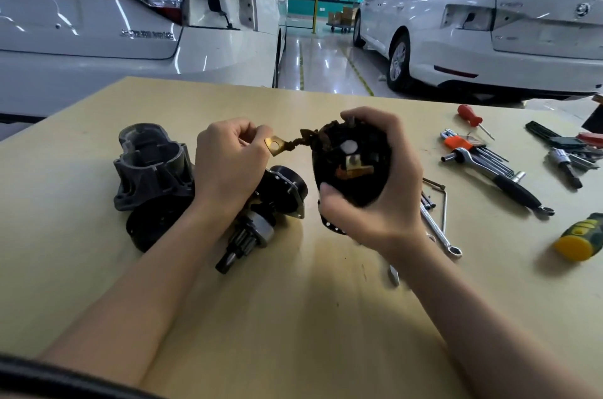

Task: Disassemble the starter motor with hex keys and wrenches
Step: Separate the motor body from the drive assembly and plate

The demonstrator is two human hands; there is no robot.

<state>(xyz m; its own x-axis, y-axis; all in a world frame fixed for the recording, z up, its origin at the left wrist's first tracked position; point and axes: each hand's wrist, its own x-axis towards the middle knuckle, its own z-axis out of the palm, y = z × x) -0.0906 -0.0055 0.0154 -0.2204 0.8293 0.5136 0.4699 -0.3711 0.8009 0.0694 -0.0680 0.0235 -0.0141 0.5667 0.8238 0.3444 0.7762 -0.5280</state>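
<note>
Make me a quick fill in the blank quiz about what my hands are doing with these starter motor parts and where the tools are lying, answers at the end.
1. The left hand pinches a brass terminal tab on a braided ____.
2. The black brush holder assembly is gripped by the ____ hand.
3. The grey aluminium housing lies on the table to the ____ of both hands.
4. The screwdriver at the table's far edge has a ____ handle.

Missing words: lead; right; left; red
</note>
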